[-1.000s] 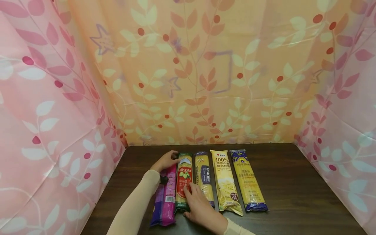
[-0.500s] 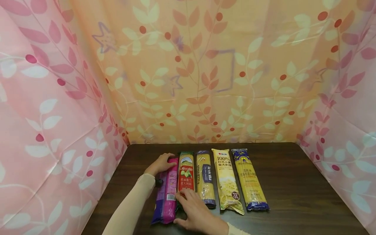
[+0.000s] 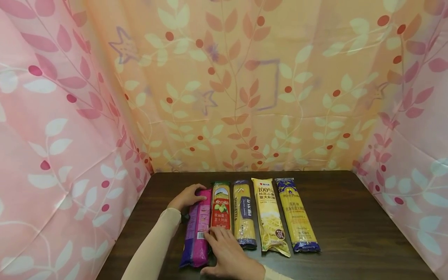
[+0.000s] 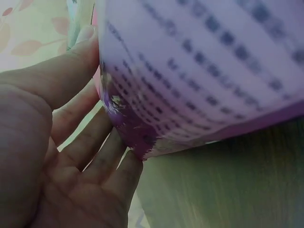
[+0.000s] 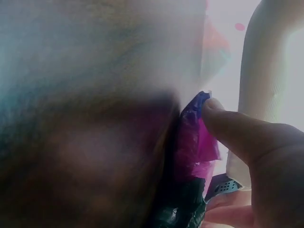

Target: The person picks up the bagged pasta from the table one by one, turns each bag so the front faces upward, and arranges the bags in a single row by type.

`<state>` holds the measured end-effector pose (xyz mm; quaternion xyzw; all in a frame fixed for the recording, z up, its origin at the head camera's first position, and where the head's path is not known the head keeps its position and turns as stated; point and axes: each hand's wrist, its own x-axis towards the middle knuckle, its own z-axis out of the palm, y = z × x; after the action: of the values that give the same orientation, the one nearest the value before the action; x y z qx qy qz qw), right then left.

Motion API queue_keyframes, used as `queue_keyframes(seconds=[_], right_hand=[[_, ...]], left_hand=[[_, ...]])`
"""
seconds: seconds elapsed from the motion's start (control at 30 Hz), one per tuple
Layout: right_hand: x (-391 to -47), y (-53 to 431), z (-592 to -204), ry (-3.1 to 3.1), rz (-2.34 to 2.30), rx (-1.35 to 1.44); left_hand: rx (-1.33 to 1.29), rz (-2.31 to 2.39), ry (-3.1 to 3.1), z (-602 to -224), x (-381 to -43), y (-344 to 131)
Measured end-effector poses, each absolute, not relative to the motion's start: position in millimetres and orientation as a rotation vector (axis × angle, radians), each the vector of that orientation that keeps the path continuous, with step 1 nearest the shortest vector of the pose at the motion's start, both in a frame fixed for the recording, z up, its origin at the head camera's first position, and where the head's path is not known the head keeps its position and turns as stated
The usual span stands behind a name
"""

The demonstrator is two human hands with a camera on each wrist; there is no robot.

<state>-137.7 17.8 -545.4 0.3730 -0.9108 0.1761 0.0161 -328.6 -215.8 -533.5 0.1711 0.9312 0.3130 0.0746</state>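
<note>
A long pink and purple pasta packet (image 3: 197, 247) lies at the left end of a row of packets on the table. My left hand (image 3: 186, 197) holds its far end; in the left wrist view the thumb and fingers lie around the end of the printed wrapper (image 4: 204, 76). Against the packet's right side, towards its near end, rests my right hand (image 3: 229, 251), fingers extended and thumb spread. The right wrist view has that thumb at the purple corner of the packet (image 5: 194, 135). A green and red Olivoila spaghetti packet (image 3: 221, 208) is partly hidden under the right hand.
Further right lie a La Sicilia spaghetti packet (image 3: 244, 217), a cream-yellow pasta packet (image 3: 271, 217) and a yellow and blue spaghetti packet (image 3: 297, 216). The dark wooden table (image 3: 353, 225) is enclosed by leaf-patterned curtains (image 3: 241, 97) at the back and sides.
My right hand has slid left from the green packet to the pink one's side. The left hand has drawn slightly left, away from the green packet's top, staying at the pink packet's far end.
</note>
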Motion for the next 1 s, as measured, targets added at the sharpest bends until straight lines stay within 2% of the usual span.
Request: queue_keyframes(seconds=[1.0], right_hand=[[-141.7,-0.1,-559.1,-2.725,0.263,1.005]], left_hand=[[0.508,0.844,2.804,-534.2,-329.9,-212.9]])
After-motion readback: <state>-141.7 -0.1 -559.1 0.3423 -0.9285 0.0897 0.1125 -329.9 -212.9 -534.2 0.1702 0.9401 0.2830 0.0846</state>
